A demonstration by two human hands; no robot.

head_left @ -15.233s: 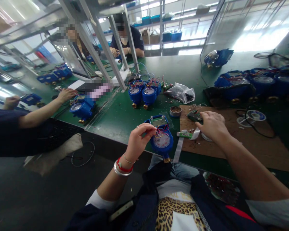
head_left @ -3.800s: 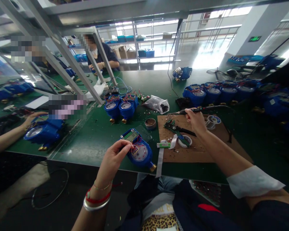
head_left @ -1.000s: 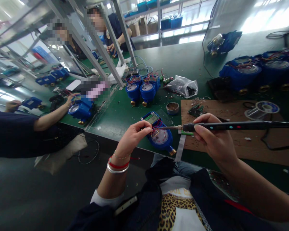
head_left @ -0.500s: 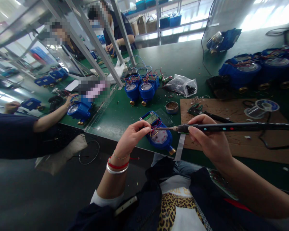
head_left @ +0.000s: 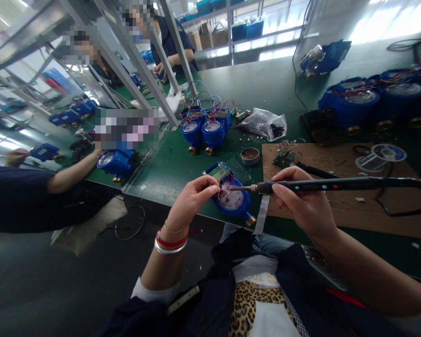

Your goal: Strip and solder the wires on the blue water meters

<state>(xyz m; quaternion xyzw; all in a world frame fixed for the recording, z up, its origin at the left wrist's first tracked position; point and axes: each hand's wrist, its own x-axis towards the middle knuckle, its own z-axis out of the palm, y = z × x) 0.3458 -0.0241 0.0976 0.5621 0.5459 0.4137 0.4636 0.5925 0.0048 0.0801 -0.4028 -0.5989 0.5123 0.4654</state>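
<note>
A blue water meter with a small display and red and yellow wires lies at the near edge of the green table. My left hand pinches those wires just left of the dial. My right hand grips a black soldering iron like a pen. The iron's metal tip points left and reaches the wires between my left fingertips.
A brown board carries cutters and a solder spool. Nearby are a small tin, a plastic bag, two blue meters and more meters at the right. A co-worker's arm lies on the left table.
My right hand brought the soldering iron from the board over to the meter, and within the last second its tip slid left onto the wires. My left hand stayed on the wires.
</note>
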